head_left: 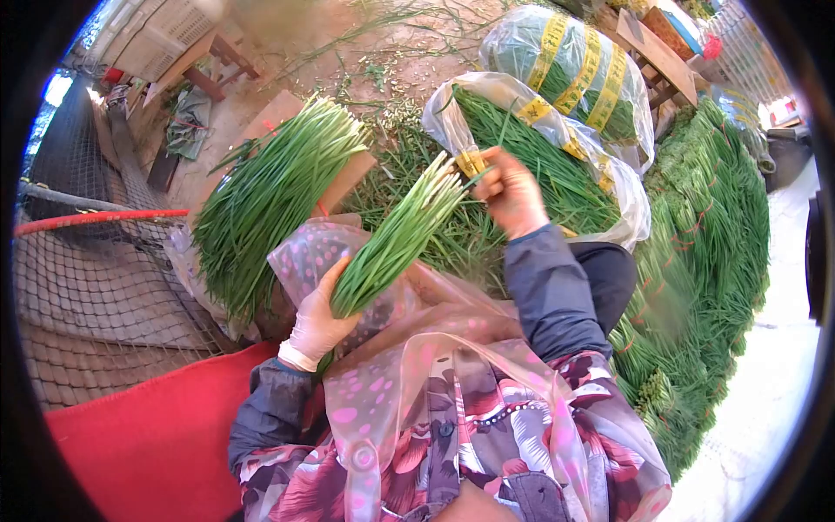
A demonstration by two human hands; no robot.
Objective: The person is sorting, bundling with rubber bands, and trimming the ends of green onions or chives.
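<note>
One bunch of greens (pixel 393 242) looks light, soft, best held mid-stem; the left hand (pixel 318 320) clamps fingers round it, the right hand (pixel 511 193) pinches a blade (pixel 477 178).

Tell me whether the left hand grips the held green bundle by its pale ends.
No, the left hand holds the bundle by its green part, its pale ends lying near the right hand.
</note>
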